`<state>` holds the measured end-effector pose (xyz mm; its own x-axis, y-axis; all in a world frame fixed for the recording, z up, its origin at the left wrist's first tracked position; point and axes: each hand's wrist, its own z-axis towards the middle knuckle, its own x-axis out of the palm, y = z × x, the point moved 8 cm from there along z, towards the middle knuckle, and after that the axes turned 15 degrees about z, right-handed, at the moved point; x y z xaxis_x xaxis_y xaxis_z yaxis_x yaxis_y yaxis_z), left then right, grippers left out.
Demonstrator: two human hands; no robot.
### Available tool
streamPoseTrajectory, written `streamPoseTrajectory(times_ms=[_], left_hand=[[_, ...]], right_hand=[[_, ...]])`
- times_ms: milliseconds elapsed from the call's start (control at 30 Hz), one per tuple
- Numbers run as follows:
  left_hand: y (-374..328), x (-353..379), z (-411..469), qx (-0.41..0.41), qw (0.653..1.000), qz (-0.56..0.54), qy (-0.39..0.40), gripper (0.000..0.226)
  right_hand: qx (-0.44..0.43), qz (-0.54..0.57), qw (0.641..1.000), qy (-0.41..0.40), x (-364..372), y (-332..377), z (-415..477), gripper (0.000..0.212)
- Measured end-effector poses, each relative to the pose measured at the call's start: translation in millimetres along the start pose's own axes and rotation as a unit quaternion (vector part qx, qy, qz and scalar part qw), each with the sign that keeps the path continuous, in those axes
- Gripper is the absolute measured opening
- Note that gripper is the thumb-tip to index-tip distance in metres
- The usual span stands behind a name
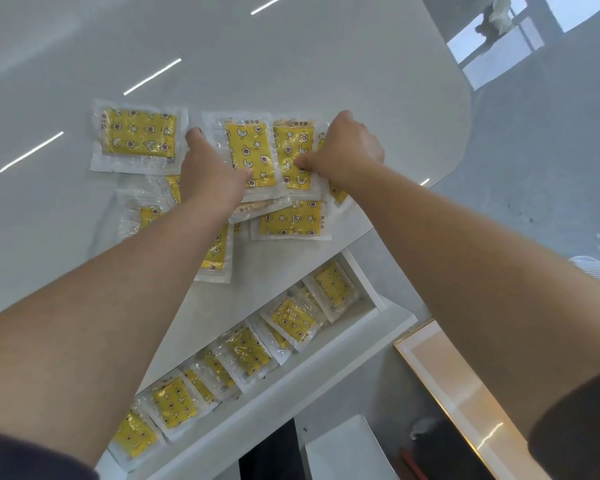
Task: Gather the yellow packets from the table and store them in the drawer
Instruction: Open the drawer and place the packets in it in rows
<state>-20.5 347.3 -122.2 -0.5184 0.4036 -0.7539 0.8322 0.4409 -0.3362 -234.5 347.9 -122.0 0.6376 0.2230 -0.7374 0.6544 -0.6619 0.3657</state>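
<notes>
Several yellow packets (250, 154) lie overlapped on the tabletop (291, 64) near its front edge; more already fill the open drawer (368, 282) below. Risk: the glossy wrappers may slide apart when drawn together, and packets nearest the edge could drop past the drawer. Left hand (208, 168) lies flat, fingers extended, pressing the pile. Right hand (347, 150) is curled, fingers narrowed and pinching a packet (291, 150) beside it.

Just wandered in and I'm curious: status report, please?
Left hand and right hand pressing on yellow plastic-wrapped packets on glossy white table. More already in open white drawer. Nothing blocking.
</notes>
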Motion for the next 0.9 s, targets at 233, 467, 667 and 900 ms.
streamPoseTrajectory(times_ms=[233, 467, 667, 900], left_hand=[[15, 2, -4, 0.01, 0.997, -0.081, 0.007, 0.07], [45, -10, -21, 0.008, 0.992, -0.127, 0.015, 0.053], [84, -27, -53, 0.033, 0.976, -0.203, 0.068, 0.03], [179, -7, -112, 0.065, 0.965, -0.18, 0.182, 0.032]], right_hand=[[-0.027, 0.175, 0.984, -0.004, -5, -9, -10, 0.038], [-0.044, 0.317, 0.935, -0.153, -45, -19, -51, 0.013], [-0.08, 0.395, 0.886, -0.231, -42, -12, -121, 0.011], [0.016, 0.461, 0.883, -0.089, 72, -53, -213, 0.01]])
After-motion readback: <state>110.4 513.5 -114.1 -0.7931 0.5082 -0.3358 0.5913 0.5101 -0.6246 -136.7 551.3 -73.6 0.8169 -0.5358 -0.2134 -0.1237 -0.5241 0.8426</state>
